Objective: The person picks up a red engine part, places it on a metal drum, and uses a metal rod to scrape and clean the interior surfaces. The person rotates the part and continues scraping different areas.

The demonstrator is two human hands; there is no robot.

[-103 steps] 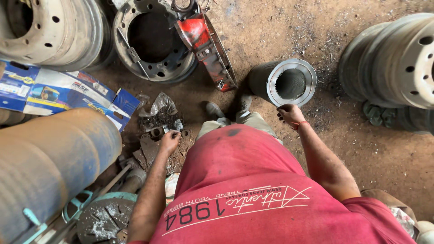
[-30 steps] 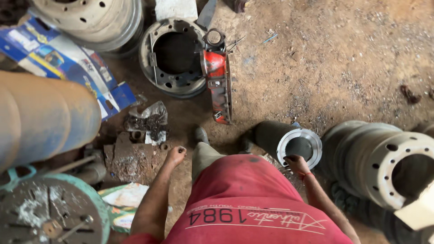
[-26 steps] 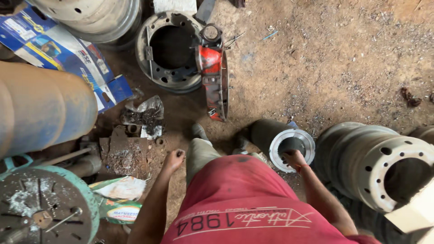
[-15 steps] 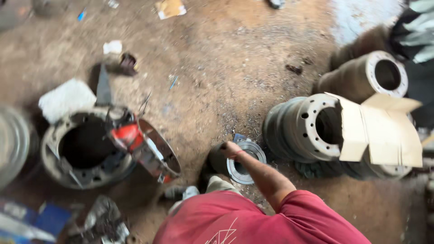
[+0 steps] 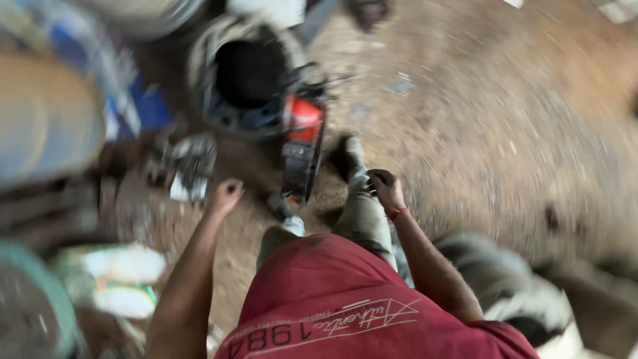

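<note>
A: In the head view, blurred, the left hand (image 5: 226, 196) hangs loosely curled and empty over the dirt floor (image 5: 478, 133); the right hand (image 5: 385, 189) seems closed by the knee, on what I cannot tell.

B: Nearest thing?

A: The red-and-metal part (image 5: 302, 143) at twelve o'clock, leaning on the dark drum (image 5: 249, 73). Probably heavy, stiff, greasy; take its edges.

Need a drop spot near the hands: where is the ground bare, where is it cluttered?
Bare dirt floor lies right of the red part and beyond the right hand. Crowded: around the left hand, with scrap metal, the round drum and blurred clutter at far left.
</note>
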